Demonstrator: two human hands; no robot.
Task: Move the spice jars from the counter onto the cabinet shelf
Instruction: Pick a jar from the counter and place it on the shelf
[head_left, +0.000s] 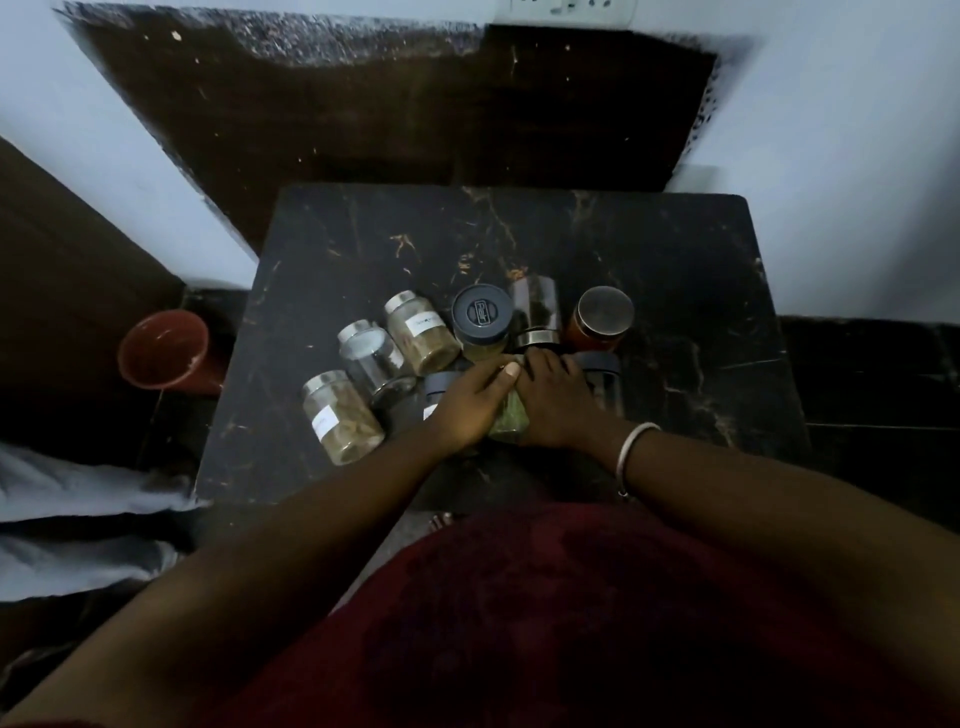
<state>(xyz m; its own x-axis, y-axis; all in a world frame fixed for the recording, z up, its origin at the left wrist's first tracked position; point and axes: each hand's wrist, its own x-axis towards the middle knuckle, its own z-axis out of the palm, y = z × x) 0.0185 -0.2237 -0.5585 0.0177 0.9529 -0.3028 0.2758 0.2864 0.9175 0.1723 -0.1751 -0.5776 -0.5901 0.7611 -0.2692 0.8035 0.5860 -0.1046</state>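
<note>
Several spice jars stand clustered on a dark marbled counter (675, 249). Both hands wrap one jar of green spice (510, 423) at the front of the cluster: my left hand (470, 402) on its left side, my right hand (558, 402) on its right and top, hiding its lid. To the left stand a labelled jar of tan spice (343, 415), a nearly empty glass jar (371, 358) and another labelled tan jar (421, 332). Behind are a dark-lidded jar (480, 322), a glass jar with a steel band (535, 312) and a red-spice jar (602, 317).
A red bowl-like pot (166, 351) sits low to the left of the counter. A dark panel (395, 114) rises on the white wall behind, with a socket plate (571, 8) above. Grey cloth (78, 499) lies at the lower left. No cabinet shelf is in view.
</note>
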